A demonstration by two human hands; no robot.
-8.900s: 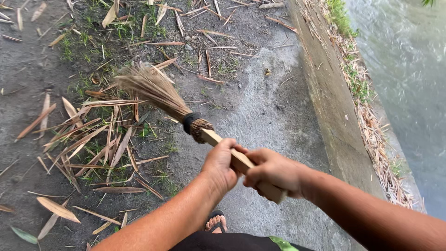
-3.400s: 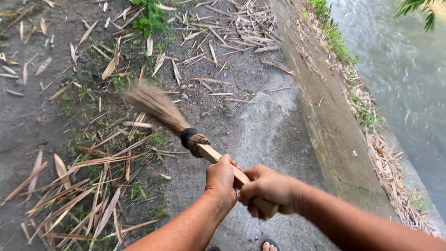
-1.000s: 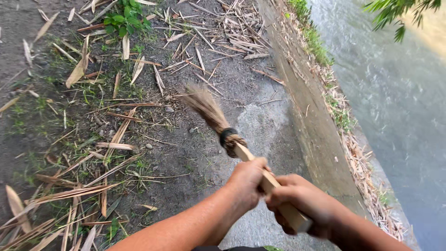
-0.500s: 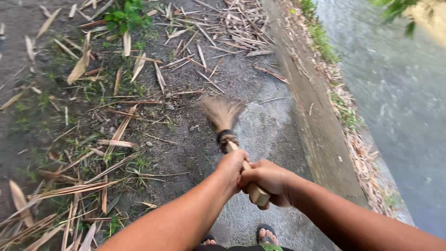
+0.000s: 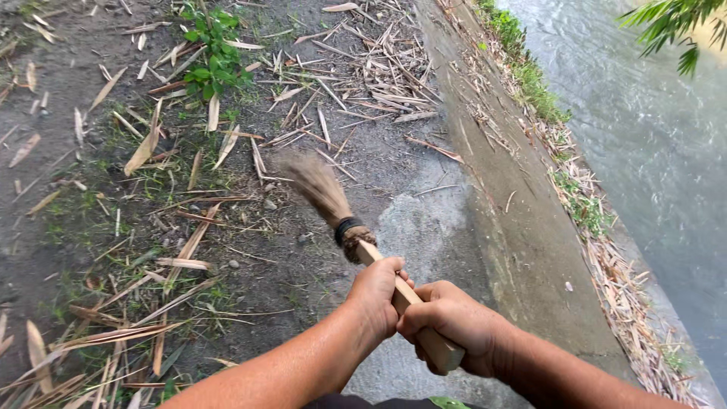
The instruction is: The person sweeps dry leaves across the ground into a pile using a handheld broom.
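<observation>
Dry, narrow bamboo leaves point(image 5: 144, 148) lie flat and scattered over dark damp soil on the left, with thin grass between them. A leafy green weed point(image 5: 210, 47) grows near the top. The broom point(image 5: 333, 208) has a blurred tuft of stiff brown bristles bound by a dark cord to a pale wooden handle. The left hand point(image 5: 375, 297) grips the handle higher, the right hand point(image 5: 453, 326) clenches its end. A rough concrete curb point(image 5: 522, 227) runs alongside rippling grey water point(image 5: 651, 129).

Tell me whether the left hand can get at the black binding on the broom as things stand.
Probably yes: the left hand grips the broom handle just below the black binding, and nothing lies between them.
</observation>
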